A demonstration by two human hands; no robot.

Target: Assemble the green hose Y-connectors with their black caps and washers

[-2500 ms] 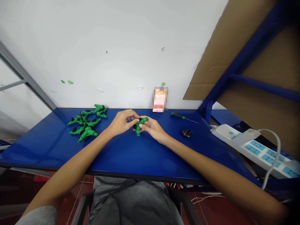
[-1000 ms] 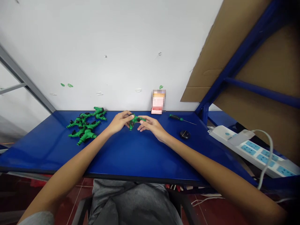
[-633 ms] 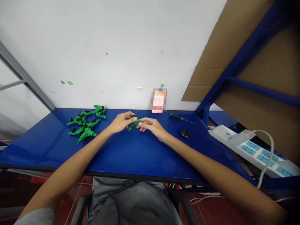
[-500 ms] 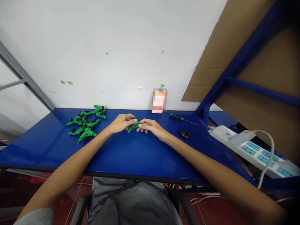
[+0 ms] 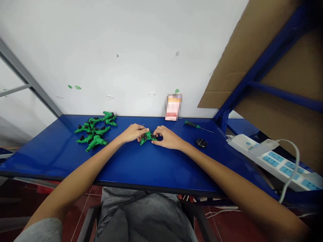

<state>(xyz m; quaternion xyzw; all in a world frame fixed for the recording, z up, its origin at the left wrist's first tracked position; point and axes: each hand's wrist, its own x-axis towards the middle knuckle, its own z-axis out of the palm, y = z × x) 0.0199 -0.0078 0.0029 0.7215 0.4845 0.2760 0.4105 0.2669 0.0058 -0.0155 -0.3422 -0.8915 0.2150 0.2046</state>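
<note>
A glossy green plastic fitting (image 5: 148, 135), branched and black-knobbed, sits mid-table in the left hand's (image 5: 133, 133) pinching fingers; the right hand (image 5: 168, 137), thumb spread wider than moments earlier, curls at its 3 o'clock end, its grip unclear. Similar fittings (image 5: 96, 140) cluster at 9 o'clock; the matte white wall (image 5: 141, 40) rises at 12.

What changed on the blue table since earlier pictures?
The green plastic fitting with black valves has turned, its near end swinging left. The left hand still holds it; the right hand has opened wider around its right end. The green fitting pile and green-handled screwdriver stayed.
</note>
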